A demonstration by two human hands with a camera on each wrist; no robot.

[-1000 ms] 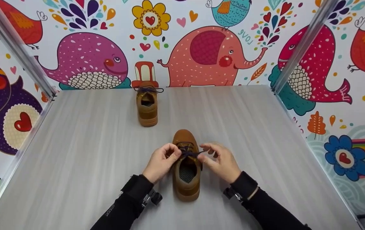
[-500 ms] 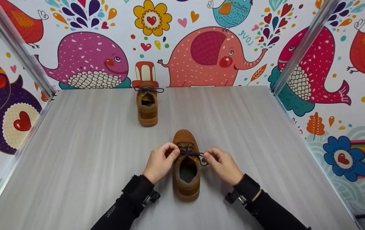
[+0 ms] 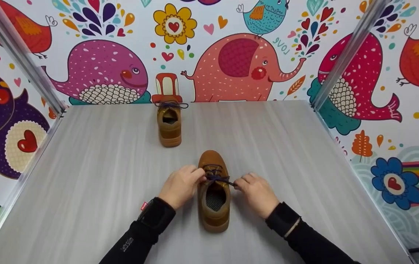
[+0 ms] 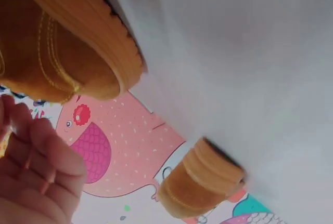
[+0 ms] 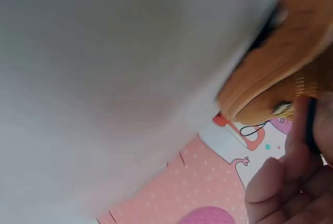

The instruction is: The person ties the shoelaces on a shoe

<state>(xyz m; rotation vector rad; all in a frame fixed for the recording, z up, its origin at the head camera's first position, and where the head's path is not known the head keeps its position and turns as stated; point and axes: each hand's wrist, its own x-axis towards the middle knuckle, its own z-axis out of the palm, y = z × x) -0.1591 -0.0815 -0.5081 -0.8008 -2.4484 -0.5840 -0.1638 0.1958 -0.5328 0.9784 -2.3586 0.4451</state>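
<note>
A brown low-cut shoe (image 3: 213,222) lies upright before me, toe pointing away, with a dark shoelace (image 3: 218,178) crossed over its tongue. My left hand (image 3: 181,186) is at the shoe's left side, curled fingertips at the lace; the exact grip is hidden from above. In the left wrist view, the fingers (image 4: 49,143) bend next to the shoe's side (image 4: 78,47). To the right of the shoe, my right hand (image 3: 258,193) pinches a lace end drawn out sideways. The right wrist view has this dark lace (image 5: 311,122) between thumb and finger.
A second brown shoe (image 3: 170,137), its lace tied in a bow, stands farther back, left of centre, against the back wall. Printed cartoon panels (image 3: 239,69) and metal corner posts (image 3: 352,55) bound the grey wood-grain table (image 3: 103,157).
My right hand has taken the lace between its fingers and pulled it slightly to the right. My left hand has turned, its back now facing up more, while staying by the lace.
</note>
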